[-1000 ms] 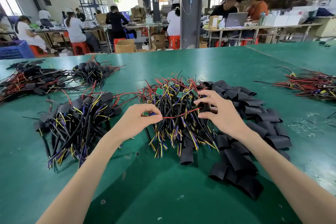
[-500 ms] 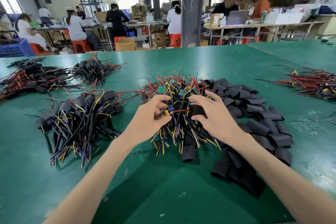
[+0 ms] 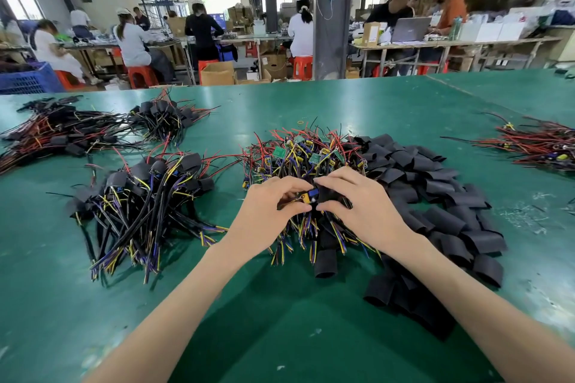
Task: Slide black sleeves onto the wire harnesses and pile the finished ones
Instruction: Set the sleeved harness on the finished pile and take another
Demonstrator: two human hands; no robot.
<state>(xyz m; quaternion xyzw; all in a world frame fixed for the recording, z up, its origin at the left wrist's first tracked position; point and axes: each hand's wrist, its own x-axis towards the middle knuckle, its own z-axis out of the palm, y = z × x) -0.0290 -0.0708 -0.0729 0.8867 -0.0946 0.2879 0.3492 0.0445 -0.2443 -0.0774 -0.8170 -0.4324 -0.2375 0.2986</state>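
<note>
Our left hand (image 3: 273,211) pinches one wire harness (image 3: 306,197) by its small blue part, while our right hand (image 3: 361,211) has its fingers curled round a black sleeve (image 3: 330,195), the two meeting just above the heap of bare harnesses (image 3: 298,155). We judge the job partly done: a sleeved pile (image 3: 146,196) lies to the left on the tabletop (image 3: 280,320), yet many bare harnesses and loose sleeves (image 3: 435,196) are left to do

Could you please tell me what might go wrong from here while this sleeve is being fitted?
The left hand and right hand work directly above the tangled unsleeved pile, so lifting the held harness may drag neighbouring wires along. Its bulky end could also catch on the mouth of the black sleeve that the right hand pinches.
</note>
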